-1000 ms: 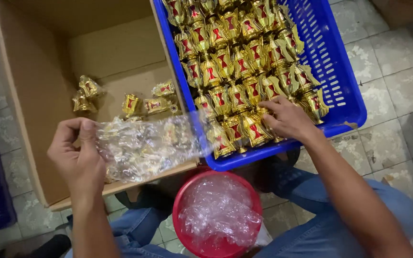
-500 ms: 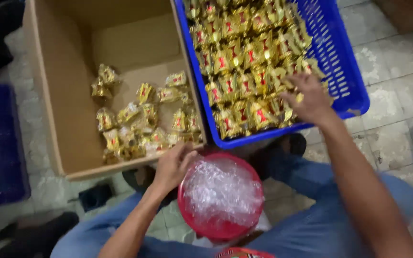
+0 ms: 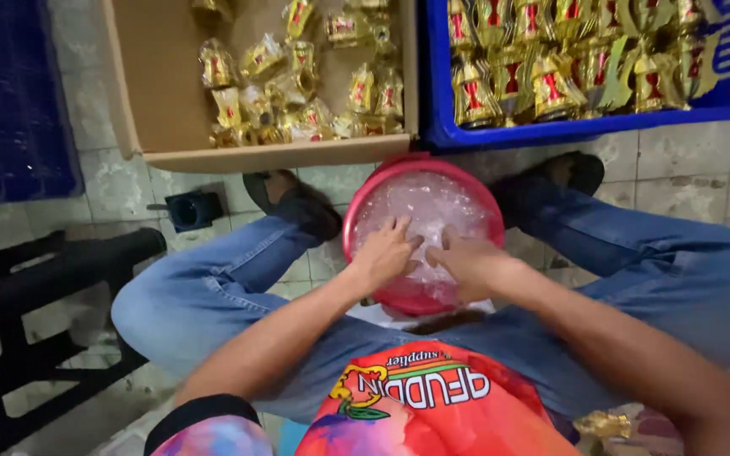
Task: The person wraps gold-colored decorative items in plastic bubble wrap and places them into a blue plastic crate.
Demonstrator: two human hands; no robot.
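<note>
Red plastic basin, round, set on the tiled floor between the person's knees; filled with clear crinkled plastic wrappers.

Left hand: palm down inside the basin, fingers spread loosely over the wrappers, touching them; whether any wrapper is actually pinched cannot be told.

Right hand: just beside the left, also resting on the wrappers at the near side of the basin, fingers bent toward the left hand; grasp likewise cannot be told.

Cardboard box: open, on the floor beyond the basin to the left; holds a loose heap of wrapped gold-and-red ornaments.

Blue plastic crate: beside the box to the right, touching it; packed with upright rows of unwrapped gold-and-red ornaments.

Dark sandals: one on each foot, either side of the basin.

Black stool frame: at the person's left, well apart from the basin.

Small black block: on the floor near the left sandal.
</note>
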